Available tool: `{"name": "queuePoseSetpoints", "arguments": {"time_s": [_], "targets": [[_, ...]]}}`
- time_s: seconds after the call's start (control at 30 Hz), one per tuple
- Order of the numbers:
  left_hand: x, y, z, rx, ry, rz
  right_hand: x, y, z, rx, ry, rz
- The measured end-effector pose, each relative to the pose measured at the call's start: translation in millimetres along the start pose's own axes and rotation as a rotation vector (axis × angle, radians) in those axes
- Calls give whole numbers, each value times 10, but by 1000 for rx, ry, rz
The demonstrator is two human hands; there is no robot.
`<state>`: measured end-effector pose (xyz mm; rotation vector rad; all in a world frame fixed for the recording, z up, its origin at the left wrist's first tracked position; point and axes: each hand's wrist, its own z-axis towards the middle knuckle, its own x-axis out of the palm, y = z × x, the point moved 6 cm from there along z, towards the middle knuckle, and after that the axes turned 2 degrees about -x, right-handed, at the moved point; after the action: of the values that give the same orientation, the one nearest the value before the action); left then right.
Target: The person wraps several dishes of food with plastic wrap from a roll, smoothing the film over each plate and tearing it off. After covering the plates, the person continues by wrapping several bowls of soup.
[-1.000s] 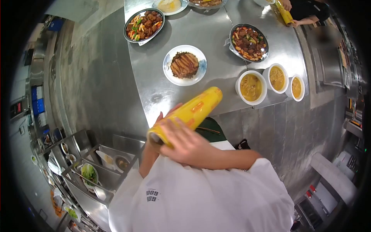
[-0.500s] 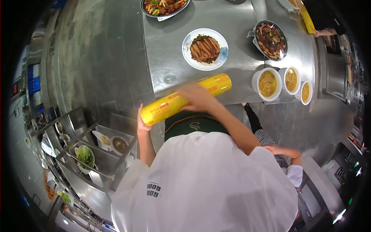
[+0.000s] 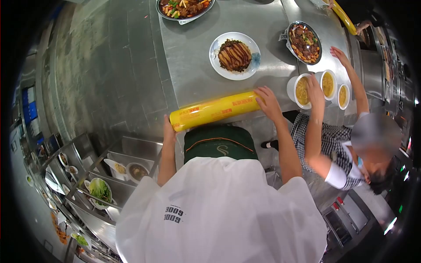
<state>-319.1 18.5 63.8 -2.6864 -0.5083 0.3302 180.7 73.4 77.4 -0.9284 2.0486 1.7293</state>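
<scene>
A yellow roll of cling film (image 3: 215,111) with red print lies across the front of my body at the near edge of the steel table. My left hand (image 3: 169,129) grips its left end, the fingers mostly hidden behind it. The right end is in my right hand (image 3: 268,103), fingers curled over it. Just beyond the roll stands a white plate (image 3: 215,65) with sliced meat (image 3: 235,56) on dark greens.
A co-worker's hand (image 3: 315,90) is at a white soup bowl (image 3: 290,91), beside two more bowls. A black dish of stewed meat (image 3: 304,43) is behind them, another at the far left. Another person's hand (image 3: 363,26) holds a yellow roll. Metal shelving (image 3: 131,142) stands left.
My right hand has moved from the roll's middle to its right end, and the roll lies more level. The co-worker has leaned in from the right, reaching over the soup bowls.
</scene>
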Motion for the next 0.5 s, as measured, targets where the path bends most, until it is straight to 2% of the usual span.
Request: {"name": "queuePoseSetpoints", "arguments": {"time_s": [0.07,0.13,0.17,0.23,0.27,0.33,0.37,0.43,0.47,0.5], "targets": [[22,-2,-45,29,28,71,37,60,-181,-8,-3,-71],[117,-112,96,288,32,169,49,199,-210,-120,27,-176],[168,-109,117,302,22,153,55,254,-201,-144,27,-177],[159,-349,-213,767,-351,502,120,430,-298,-212,-8,-144],[191,-328,-306,773,-361,500,131,460,-317,-222,-11,-138],[624,-533,-804,1102,-428,938,83,510,-301,-254,-40,-163],[721,-530,-952,1103,-439,940,86,518,-311,-262,-40,-156],[1118,-464,-1172,1311,-326,1393,68,532,-260,-312,-63,-52],[1145,-450,-1175,1315,-338,1394,91,507,-237,-321,-67,-48],[1235,-395,-1199,1409,-203,1413,162,475,-217,-302,3,-34]]}}
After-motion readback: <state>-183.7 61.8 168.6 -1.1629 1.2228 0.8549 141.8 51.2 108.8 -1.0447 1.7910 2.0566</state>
